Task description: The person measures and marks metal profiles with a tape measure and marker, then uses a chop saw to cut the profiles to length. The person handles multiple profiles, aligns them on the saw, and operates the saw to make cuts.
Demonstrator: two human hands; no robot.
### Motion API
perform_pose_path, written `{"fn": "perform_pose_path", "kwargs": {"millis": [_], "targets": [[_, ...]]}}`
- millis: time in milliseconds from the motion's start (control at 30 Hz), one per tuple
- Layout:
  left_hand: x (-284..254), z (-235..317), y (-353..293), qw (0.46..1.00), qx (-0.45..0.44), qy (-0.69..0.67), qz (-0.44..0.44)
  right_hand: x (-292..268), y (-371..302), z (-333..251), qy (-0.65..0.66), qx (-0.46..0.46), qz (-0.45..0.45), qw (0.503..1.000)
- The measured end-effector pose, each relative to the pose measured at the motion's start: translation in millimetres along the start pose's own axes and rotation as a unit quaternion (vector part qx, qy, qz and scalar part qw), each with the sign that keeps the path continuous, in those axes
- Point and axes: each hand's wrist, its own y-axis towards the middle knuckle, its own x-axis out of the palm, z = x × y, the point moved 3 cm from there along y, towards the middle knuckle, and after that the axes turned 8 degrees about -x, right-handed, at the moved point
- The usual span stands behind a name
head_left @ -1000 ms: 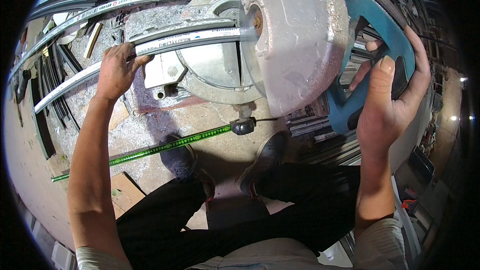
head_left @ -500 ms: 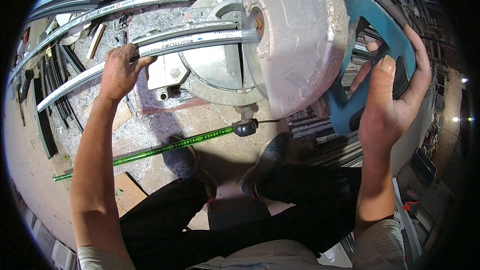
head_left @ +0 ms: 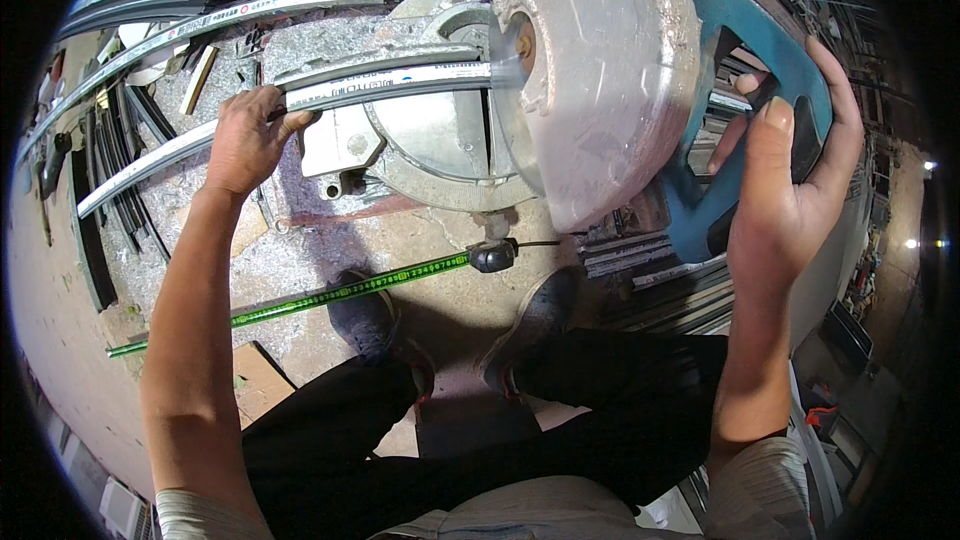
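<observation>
A miter saw with a dusty, translucent blade guard (head_left: 610, 90) stands in front of me, its blade edge at the end of a long pale metal profile (head_left: 400, 80). My left hand (head_left: 248, 138) grips that profile, thumb near its front edge, left of the blade. The profile lies across the saw's round metal base (head_left: 430, 140) and runs off to the left. My right hand (head_left: 785, 185) is around the saw's blue loop handle (head_left: 690, 210), with some fingertips showing through the opening. Where the blade meets the profile is partly hidden by the guard.
An extended green tape measure (head_left: 400, 277) lies in front of the saw, above my shoes (head_left: 362, 315). Another long profile (head_left: 250, 10) lies behind on the left. Dark strips (head_left: 125, 165) and stacked profiles (head_left: 650, 265) lie on both sides. Metal chips cover the work surface.
The whole scene sits slightly farther right in the picture. Both hands keep their holds on the profile and the saw handle.
</observation>
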Motion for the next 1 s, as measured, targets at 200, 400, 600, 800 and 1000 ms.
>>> {"fn": "perform_pose_path", "kwargs": {"millis": [200,400,600,800,1000], "targets": [[2.7,-3.7,1.4,1.0,0.019,0.001,0.018,-0.8,3.1,-0.7,0.027,0.004,-0.012,1.0],[1.4,-2.3,-0.2,1.0,0.014,0.005,0.022,1.5,-1.8,-2.6,0.04,0.022,0.001,0.999],[2.1,-1.3,-0.5,1.0,-0.009,0.016,0.005,6.1,-10.6,-1.0,0.04,0.018,0.03,0.999],[2.3,-1.8,0.4,1.0,-0.006,0.01,0.003,5.8,-14.1,2.1,0.038,0.01,0.02,0.999],[1.2,0.3,-1.5,1.0,-0.01,0.018,0.011,6.2,-14.9,3.9,0.055,0.003,0.022,0.998]]}}
